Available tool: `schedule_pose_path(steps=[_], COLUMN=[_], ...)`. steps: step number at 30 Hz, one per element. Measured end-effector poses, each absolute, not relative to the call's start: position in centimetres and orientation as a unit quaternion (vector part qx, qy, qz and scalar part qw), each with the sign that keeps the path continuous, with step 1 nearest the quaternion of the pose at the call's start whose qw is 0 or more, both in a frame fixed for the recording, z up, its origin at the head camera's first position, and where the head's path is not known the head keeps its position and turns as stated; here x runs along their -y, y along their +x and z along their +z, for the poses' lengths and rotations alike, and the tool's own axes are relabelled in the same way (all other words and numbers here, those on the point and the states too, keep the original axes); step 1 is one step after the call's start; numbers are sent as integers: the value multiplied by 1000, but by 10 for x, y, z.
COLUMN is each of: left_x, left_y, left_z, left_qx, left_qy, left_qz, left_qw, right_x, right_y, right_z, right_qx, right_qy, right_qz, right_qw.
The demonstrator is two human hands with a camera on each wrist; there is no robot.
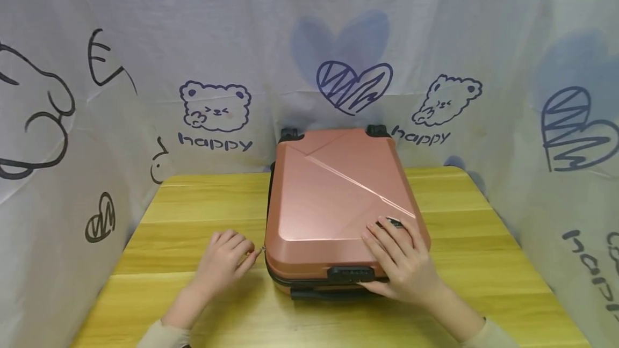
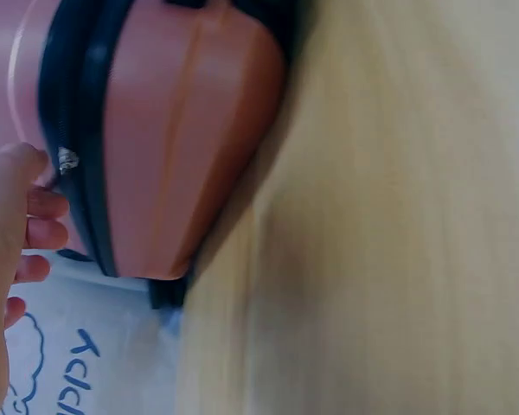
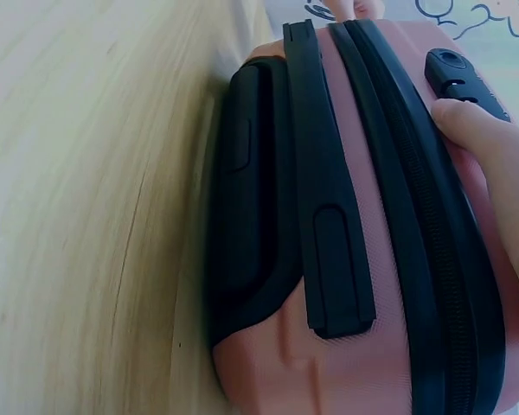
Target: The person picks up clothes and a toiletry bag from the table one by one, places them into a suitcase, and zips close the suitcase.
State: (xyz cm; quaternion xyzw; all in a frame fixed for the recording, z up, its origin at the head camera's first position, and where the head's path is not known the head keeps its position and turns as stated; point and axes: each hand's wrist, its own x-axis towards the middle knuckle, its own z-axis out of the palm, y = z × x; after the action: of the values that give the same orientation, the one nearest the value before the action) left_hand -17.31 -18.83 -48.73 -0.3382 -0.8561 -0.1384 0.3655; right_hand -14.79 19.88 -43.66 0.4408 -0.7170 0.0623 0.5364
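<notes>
A rose-pink hard-shell suitcase lies flat on the wooden table, its wheels at the back. My left hand pinches the small metal zipper pull at the case's left side, near the front corner. My right hand rests on the lid's front right corner, fingers spread over the top. Its thumb touches the front beside the black combination lock. Below the lock, the black carry handle runs along the front side. A black zipper band runs between lid and base.
The yellow wood-grain table extends on both sides of the case and in front of it. White cloth printed with hearts and bears hangs behind the table and at both sides. The case's back wheels stand close to the cloth.
</notes>
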Motion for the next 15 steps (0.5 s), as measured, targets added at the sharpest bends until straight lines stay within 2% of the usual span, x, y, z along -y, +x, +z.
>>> schedule_pose_path(steps=[15], left_x=[164], left_y=[-214], left_z=[-435], left_qx=[858], left_qy=[-339], left_qz=[-173], left_qw=[344], right_x=[-201], right_y=[-148], right_z=[-443], right_qx=[725], right_qy=[423], right_qz=[46], right_qw=[542])
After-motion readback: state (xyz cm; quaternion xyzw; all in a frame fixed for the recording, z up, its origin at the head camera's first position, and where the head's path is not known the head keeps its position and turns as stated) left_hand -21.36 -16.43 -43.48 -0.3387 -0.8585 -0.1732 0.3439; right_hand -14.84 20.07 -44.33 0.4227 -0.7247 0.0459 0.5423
